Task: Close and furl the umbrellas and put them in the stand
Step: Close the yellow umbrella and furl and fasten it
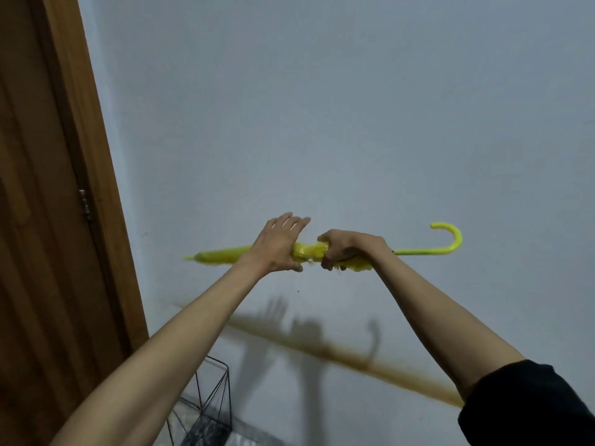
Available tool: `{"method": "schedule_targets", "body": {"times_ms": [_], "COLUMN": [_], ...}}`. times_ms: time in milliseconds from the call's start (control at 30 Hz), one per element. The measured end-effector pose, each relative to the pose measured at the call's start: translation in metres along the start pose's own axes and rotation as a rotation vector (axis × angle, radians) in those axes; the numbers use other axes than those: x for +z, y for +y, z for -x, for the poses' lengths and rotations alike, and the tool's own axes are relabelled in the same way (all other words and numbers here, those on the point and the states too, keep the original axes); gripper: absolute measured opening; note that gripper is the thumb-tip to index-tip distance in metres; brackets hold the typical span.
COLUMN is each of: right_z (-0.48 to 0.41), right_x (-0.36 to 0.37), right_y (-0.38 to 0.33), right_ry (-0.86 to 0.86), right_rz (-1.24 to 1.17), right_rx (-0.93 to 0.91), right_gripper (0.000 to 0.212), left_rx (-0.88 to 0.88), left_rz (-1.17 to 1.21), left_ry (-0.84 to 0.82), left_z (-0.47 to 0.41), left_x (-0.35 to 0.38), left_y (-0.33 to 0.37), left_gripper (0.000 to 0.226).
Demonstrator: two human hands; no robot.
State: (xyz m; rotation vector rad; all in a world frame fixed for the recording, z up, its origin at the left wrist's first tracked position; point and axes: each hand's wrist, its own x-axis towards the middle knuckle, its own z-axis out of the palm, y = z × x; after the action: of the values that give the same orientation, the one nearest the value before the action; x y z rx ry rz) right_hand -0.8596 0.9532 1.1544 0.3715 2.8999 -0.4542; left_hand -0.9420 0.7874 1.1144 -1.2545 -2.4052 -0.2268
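Forearms reach up to the umbrella, held level before the wall: the right hand curls tight round the bunched canopy, while the left hand lies on it with fingers straight. It is closed and seemingly mid-furl, not yet in the stand below left. Its tip points toward the door with a gap between; rightward and overhead look free.

A plain pale grey-blue painted wall fills most of the view. At the left stands a brown wooden door in a brown wooden frame, with a small metal hinge between them. Low on the wall runs a blurred brownish strip. Soft grey shadows lie on the wall's lower part.
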Motion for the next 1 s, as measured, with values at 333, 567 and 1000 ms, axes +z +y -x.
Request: {"method": "schedule_targets", "body": {"times_ms": [333,567,1000], "right_z": [-0.005,-0.035,-0.055], "right_x": [0.008,0.007,0.01], "right_y": [-0.006,0.021,-0.051], "right_ry": [0.471,0.794,0.699], "right_rz": [0.704,0.958,-1.012], "right_rx": [-0.363,-0.624,-0.204], "right_gripper": [0.035,0.049,0.059], "left_rx": [-0.28,-0.495,-0.748], "left_rz": [0.385,0.766,1.008], "left_ry": [-0.056,-0.327,-0.206], "left_z": [0.023,0.016,0.042], "left_x": [0.037,0.02,0.052], "left_y": [0.001,0.002,-0.037], "left_gripper": [0.024,0.038,0.02]}}
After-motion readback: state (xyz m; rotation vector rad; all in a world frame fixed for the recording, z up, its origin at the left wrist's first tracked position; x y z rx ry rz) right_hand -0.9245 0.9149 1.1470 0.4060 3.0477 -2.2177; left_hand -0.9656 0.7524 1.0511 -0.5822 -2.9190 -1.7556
